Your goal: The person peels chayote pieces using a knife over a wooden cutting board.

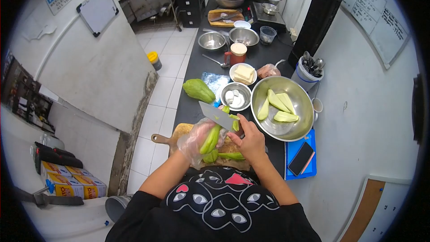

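Note:
My left hand (200, 139), in a clear plastic glove, is wrapped round a green chayote piece (210, 140) above the wooden cutting board (177, 135). My right hand (249, 141) grips a broad-bladed knife (219, 117), its blade slanting up and left over the piece; the handle is mostly covered by my fingers. Bits of green peel cling to the blade. Under my hands, green peelings (230, 156) lie on the board. A whole chayote (199, 90) rests beyond my left hand. To the right, a large steel bowl (280, 131) contains several pale peeled chayote pieces (278, 101).
Behind the board stand a small steel bowl (236, 96) with white pieces, a bowl of pale yellow blocks (243, 74) and a red mug (237, 54). A phone (301, 158) lies on a blue folder (292, 148) at right. A utensil bucket (307, 74) stands by the wall.

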Demonstrator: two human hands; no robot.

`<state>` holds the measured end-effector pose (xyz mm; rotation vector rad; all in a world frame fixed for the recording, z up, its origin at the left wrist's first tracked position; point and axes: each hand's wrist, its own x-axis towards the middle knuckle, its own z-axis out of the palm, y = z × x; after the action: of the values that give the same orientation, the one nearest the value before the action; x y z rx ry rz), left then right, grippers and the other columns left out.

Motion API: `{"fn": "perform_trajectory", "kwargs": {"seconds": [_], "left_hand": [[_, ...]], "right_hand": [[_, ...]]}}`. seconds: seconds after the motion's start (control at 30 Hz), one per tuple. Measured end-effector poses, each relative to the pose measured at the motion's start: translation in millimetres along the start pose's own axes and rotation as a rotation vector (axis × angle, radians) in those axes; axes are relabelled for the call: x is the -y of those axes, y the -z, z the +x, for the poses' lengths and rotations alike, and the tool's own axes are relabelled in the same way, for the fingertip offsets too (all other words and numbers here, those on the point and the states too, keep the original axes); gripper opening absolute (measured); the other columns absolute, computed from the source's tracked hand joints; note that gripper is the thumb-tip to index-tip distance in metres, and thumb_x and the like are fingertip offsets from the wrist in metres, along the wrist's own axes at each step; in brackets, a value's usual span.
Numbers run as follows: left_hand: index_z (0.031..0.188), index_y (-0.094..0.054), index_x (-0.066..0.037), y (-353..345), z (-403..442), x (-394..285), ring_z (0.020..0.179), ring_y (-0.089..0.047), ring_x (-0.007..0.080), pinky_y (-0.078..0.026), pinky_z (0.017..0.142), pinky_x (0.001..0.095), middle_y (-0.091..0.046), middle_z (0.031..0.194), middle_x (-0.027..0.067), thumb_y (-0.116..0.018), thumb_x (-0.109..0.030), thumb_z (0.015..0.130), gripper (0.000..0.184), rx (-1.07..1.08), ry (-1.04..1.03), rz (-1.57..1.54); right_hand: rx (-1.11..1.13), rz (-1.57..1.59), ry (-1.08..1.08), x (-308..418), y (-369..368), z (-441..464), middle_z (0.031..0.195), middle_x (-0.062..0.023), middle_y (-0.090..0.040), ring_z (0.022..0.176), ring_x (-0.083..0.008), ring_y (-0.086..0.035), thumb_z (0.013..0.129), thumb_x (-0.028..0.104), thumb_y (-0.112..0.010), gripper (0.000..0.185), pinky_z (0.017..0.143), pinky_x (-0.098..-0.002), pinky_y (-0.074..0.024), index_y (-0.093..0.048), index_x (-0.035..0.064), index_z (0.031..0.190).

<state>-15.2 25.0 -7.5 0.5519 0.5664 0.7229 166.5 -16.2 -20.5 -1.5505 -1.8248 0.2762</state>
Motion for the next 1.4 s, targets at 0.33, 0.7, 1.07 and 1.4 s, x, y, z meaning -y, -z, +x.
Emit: {"fn": "perform_trajectory", "kwargs": {"seconds": [0.33, 0.7, 1.07, 1.4], "left_hand": [[0.141, -0.028, -0.006, -7, 3, 7, 0.113, -0.046, 0.0138, -0.040, 0.092, 0.0259, -0.044, 0.130, 0.0046, -0.057, -0.029, 0.088, 0.065, -0.005, -0.176, 0.262], [0.139, -0.032, -0.004, 28, -4, 28, 0.103, -0.046, 0.0111, -0.040, 0.086, 0.0250, -0.049, 0.120, 0.0036, -0.053, -0.035, 0.090, 0.062, 0.090, -0.238, 0.421], [0.130, -0.043, -0.003, 22, -16, 14, 0.106, -0.046, 0.0177, -0.036, 0.093, 0.0308, -0.049, 0.115, 0.0073, -0.043, -0.033, 0.095, 0.046, 0.039, -0.243, 0.851], [0.121, -0.047, -0.003, 34, -16, 21, 0.109, -0.052, 0.0314, -0.041, 0.093, 0.0389, -0.052, 0.117, 0.0171, -0.056, -0.021, 0.088, 0.039, -0.126, -0.405, 1.610]], "right_hand": [[0.067, 0.106, -0.009, 7, 5, 3, 0.069, -0.0070, -0.054, 0.061, -0.0244, -0.058, 0.073, 0.045, -0.069, 0.072, 0.054, -0.0356, -0.0470, -0.044, 0.0180, 0.135], [0.167, 0.635, -0.190, -20, -31, -9, 0.061, -0.0055, -0.050, 0.050, -0.0165, -0.052, 0.086, 0.041, -0.059, 0.054, 0.047, -0.0286, -0.0419, -0.046, 0.0164, 0.133], [0.678, 1.026, -0.549, -16, 8, -5, 0.058, 0.0034, -0.042, 0.041, -0.0049, -0.037, 0.095, 0.034, -0.047, 0.050, 0.038, -0.0204, -0.0299, -0.037, 0.0111, 0.138], [0.642, 1.013, -0.606, -17, -5, -9, 0.059, 0.0029, -0.044, 0.040, -0.0050, -0.037, 0.094, 0.035, -0.050, 0.053, 0.037, -0.0204, -0.0305, -0.034, 0.0128, 0.140]]}}
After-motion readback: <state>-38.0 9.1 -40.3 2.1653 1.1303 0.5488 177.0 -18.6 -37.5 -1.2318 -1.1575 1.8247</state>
